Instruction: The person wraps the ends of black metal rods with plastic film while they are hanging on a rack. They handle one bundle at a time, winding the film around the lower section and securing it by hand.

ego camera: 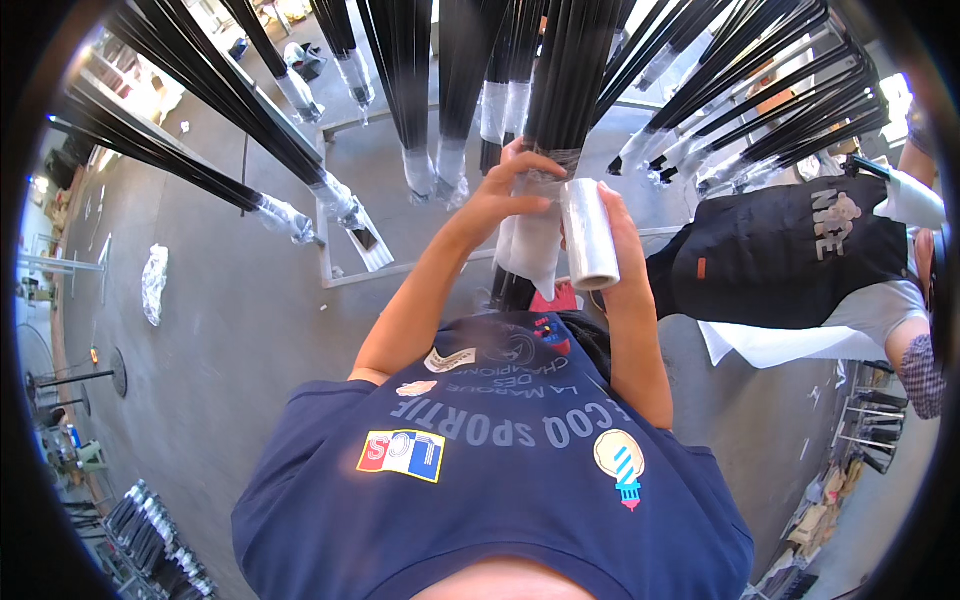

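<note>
My right hand [626, 236] holds a roll of clear stretch film [590, 236], its open core end tipped toward me. Just left of the roll, my left hand [510, 187] curves about the lower part of a bundle of long black tubes or bars [566, 90], with thumb and forefinger spread across its front. Film encircles the bundle at my fingers. Below them, a white foam sleeve [527, 247] covers the bundle's end and hangs to a loose point. The roll lies close against the bundle; whether they touch is hard to tell.
Other wrapped bundles [416, 112] lean ahead and to both sides, around a metal frame [328, 225] on the floor. A co-worker in a black apron [780, 251] bends close at right, near a white foam sheet [787, 345]. Crumpled film [155, 285] lies at left.
</note>
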Action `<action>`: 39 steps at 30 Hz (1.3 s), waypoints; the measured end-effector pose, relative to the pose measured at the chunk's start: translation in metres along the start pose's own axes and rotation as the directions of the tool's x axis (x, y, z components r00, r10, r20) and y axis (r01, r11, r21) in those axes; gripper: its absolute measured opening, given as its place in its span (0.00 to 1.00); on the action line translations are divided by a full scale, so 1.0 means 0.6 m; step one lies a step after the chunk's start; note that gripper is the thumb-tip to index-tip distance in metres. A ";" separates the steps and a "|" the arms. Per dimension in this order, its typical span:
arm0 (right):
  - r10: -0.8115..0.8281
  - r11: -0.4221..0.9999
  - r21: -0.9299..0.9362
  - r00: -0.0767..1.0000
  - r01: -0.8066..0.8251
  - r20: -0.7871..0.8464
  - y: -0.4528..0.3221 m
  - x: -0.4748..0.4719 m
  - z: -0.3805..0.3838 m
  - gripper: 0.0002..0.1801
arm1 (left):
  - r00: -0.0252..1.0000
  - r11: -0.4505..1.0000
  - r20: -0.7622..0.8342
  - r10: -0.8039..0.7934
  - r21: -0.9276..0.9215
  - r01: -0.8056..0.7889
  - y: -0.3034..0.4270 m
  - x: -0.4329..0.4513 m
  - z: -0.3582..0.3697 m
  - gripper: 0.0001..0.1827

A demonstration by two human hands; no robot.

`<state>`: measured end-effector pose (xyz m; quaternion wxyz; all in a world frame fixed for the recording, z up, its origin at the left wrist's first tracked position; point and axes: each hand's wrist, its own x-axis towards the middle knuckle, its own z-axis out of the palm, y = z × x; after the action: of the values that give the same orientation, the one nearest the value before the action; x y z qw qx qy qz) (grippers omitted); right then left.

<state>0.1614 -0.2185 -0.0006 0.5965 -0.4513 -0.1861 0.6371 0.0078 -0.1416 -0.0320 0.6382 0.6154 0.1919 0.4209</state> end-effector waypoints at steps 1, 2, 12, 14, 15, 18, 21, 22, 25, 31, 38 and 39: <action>-0.041 0.999 -0.022 0.999 0.040 -0.024 0.010 0.006 -0.005 0.18 | 0.999 1.000 0.021 -0.028 -0.002 0.028 0.001 0.001 0.000 0.19; -0.081 0.996 -0.045 0.996 0.079 -0.047 0.018 0.014 -0.007 0.18 | 0.998 0.998 0.041 -0.056 -0.002 0.056 0.000 0.002 -0.001 0.18; -0.189 0.978 -0.114 0.974 0.174 -0.128 0.052 0.051 -0.017 0.14 | 0.995 0.998 0.070 -0.066 0.008 0.066 -0.074 0.033 -0.003 0.02; -0.191 0.976 -0.130 0.974 0.175 -0.121 0.050 0.053 -0.018 0.14 | 0.994 0.997 0.076 -0.073 0.039 0.070 -0.080 0.036 -0.003 0.03; -0.187 0.976 -0.132 0.975 0.171 -0.120 0.049 0.051 -0.012 0.15 | 0.993 0.995 0.079 -0.083 0.057 0.079 -0.081 0.035 -0.005 0.03; -0.155 0.978 -0.155 0.985 0.142 -0.076 0.033 0.024 0.013 0.15 | 0.992 0.992 0.020 -0.121 0.029 0.120 -0.082 0.038 -0.006 0.04; -0.159 0.965 -0.186 0.977 0.184 0.141 0.039 0.001 0.000 0.20 | 0.996 0.996 0.044 -0.080 0.033 0.078 -0.081 0.040 -0.009 0.04; -0.156 0.951 -0.237 0.971 0.198 0.183 0.042 -0.007 -0.004 0.22 | 0.993 0.995 0.074 -0.094 0.048 0.090 -0.086 0.040 -0.013 0.04; -0.352 0.501 -0.759 0.899 0.416 0.261 0.045 -0.017 -0.011 0.33 | 0.999 0.994 0.023 -0.039 0.106 0.036 -0.082 0.037 0.002 0.04; -0.660 0.003 -0.831 0.625 0.557 0.416 0.052 -0.010 0.004 0.28 | 0.997 0.987 0.016 -0.079 -0.136 0.081 -0.057 0.028 0.004 0.04; -0.493 0.684 -0.524 0.851 0.508 0.181 0.001 -0.011 -0.002 0.24 | 0.969 0.984 -0.227 -0.100 -0.166 0.062 -0.071 0.021 0.017 0.09; -0.454 0.794 -0.394 0.883 0.463 0.124 -0.004 -0.010 -0.006 0.23 | 0.956 0.985 -0.261 -0.134 -0.141 0.099 -0.068 0.020 0.018 0.11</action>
<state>0.1649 -0.2248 0.0015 0.6218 -0.5008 -0.4266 0.4249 0.0349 -0.1347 -0.0654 0.6677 0.4982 0.2858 0.4735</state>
